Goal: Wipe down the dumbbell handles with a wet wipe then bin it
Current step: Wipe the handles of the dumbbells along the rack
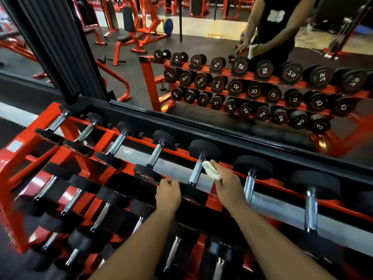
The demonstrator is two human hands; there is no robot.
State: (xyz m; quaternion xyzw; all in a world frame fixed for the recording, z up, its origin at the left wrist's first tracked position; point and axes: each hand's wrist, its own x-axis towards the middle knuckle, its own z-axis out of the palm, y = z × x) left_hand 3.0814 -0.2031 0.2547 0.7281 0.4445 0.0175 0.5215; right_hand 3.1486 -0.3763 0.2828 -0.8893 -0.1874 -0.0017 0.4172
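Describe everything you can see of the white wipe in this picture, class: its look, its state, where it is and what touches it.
The wet wipe is a small white sheet, crumpled and folded into a soft wad, thin cloth or paper by its look. It is held in the fingers of the right hand and lies against the right side of the ridged chrome handle of a dumbbell on the top tier of the red rack, just below that dumbbell's far black head. Its underside is hidden by the hand. Its reflection shows in the mirror behind the rack.
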